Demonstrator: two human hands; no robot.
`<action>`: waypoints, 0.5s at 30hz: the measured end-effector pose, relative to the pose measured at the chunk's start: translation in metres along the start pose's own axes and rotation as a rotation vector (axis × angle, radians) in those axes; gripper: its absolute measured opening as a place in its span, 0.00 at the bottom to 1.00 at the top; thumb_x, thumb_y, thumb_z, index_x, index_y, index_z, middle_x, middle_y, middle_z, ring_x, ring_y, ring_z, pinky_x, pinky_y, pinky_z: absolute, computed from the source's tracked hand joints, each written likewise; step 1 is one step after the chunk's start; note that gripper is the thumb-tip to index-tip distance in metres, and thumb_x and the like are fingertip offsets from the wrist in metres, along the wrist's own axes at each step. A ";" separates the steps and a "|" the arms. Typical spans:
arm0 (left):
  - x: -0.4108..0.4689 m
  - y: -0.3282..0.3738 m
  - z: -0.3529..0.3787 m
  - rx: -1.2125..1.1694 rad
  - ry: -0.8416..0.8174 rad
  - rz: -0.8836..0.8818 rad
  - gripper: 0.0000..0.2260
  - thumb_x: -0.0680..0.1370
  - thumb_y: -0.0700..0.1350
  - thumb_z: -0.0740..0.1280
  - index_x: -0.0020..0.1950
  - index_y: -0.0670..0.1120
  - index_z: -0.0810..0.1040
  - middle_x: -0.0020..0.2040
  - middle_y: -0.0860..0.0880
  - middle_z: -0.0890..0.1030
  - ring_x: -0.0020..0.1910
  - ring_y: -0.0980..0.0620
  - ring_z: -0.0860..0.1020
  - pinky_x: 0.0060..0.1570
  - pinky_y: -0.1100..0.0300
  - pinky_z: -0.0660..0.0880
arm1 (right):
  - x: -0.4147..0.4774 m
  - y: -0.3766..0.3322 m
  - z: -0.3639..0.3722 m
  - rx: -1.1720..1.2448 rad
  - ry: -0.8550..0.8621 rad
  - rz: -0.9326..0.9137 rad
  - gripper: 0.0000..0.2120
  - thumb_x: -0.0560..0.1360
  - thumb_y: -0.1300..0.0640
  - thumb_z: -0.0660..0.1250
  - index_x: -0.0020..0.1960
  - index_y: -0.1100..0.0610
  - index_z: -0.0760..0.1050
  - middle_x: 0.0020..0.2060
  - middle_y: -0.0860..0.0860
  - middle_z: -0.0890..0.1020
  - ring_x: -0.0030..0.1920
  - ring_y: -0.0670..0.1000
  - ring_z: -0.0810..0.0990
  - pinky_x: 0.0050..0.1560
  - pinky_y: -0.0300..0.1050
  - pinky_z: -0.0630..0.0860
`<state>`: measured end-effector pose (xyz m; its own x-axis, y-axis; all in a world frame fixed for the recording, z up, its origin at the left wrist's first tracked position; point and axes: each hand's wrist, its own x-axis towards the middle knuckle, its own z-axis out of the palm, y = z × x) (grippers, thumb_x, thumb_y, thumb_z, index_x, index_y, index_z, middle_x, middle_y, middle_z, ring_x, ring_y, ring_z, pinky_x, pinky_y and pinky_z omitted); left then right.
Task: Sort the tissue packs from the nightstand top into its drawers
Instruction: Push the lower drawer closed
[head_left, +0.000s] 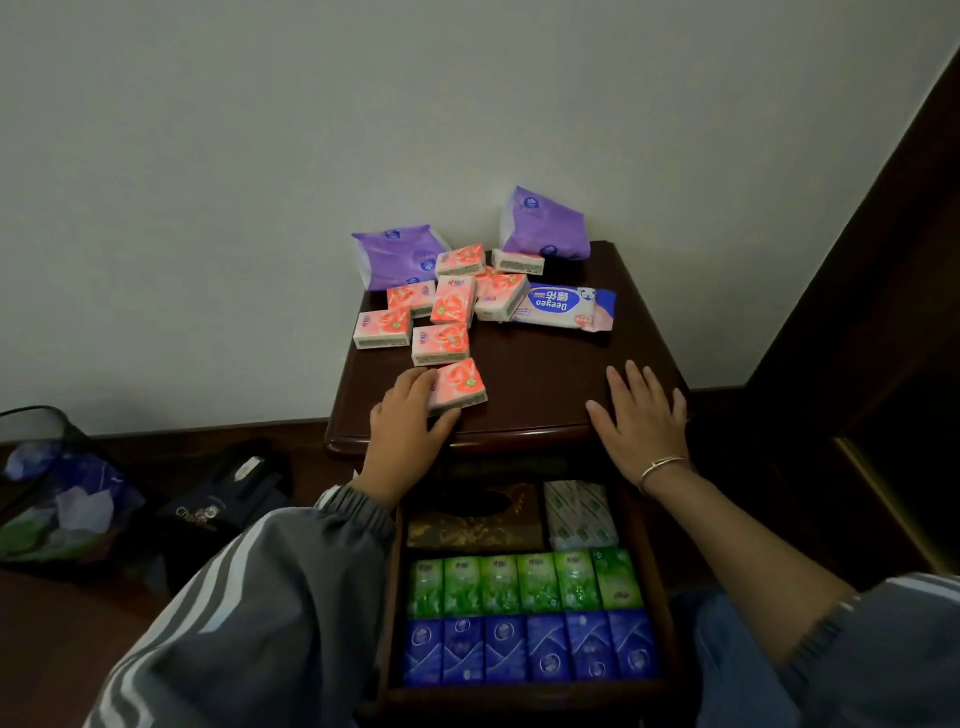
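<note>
Dim, soft light is cast over the scene; the wall (260, 156) is rendered grey and darkened toward the corners. The drawer (524, 693) is left in shadow. The pink tissue pack (460, 384) is shown sharp, the sleeve (249, 613) blurred, and edge lines are bent

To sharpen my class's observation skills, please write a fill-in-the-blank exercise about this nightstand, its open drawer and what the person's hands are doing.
1. The left hand grips a pink tissue pack, while the right hand holds ____.
2. The right hand rests flat on the nightstand top, with a ____ round its wrist.
3. In the open drawer, the green row and the blue row each hold ____ packs.

Missing words: nothing; bracelet; six.
</note>
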<state>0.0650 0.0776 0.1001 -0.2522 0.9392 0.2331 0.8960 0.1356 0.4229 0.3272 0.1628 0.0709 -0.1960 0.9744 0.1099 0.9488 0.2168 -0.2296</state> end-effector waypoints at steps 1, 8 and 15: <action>0.000 -0.001 0.002 -0.020 0.035 -0.001 0.24 0.76 0.52 0.67 0.70 0.45 0.68 0.67 0.46 0.70 0.65 0.46 0.70 0.62 0.46 0.68 | 0.000 0.000 0.001 -0.001 0.006 -0.006 0.29 0.78 0.40 0.49 0.75 0.52 0.56 0.76 0.53 0.56 0.76 0.53 0.51 0.73 0.59 0.47; -0.005 -0.014 -0.001 -0.079 0.128 -0.116 0.31 0.72 0.55 0.71 0.71 0.44 0.68 0.63 0.44 0.70 0.62 0.45 0.69 0.62 0.47 0.70 | -0.001 0.005 0.006 0.046 0.065 -0.058 0.27 0.79 0.41 0.51 0.74 0.51 0.60 0.75 0.51 0.59 0.76 0.53 0.53 0.72 0.59 0.46; -0.046 -0.040 0.000 -0.285 0.577 -0.427 0.24 0.78 0.48 0.63 0.71 0.39 0.65 0.68 0.37 0.65 0.67 0.41 0.65 0.67 0.50 0.61 | -0.048 0.032 0.028 0.622 0.395 0.198 0.32 0.77 0.50 0.64 0.75 0.59 0.56 0.75 0.59 0.55 0.75 0.57 0.54 0.73 0.53 0.54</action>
<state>0.0405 0.0284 0.0727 -0.7758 0.4996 0.3854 0.5687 0.2892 0.7700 0.3603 0.1244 0.0312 0.1772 0.9302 0.3213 0.6199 0.1481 -0.7706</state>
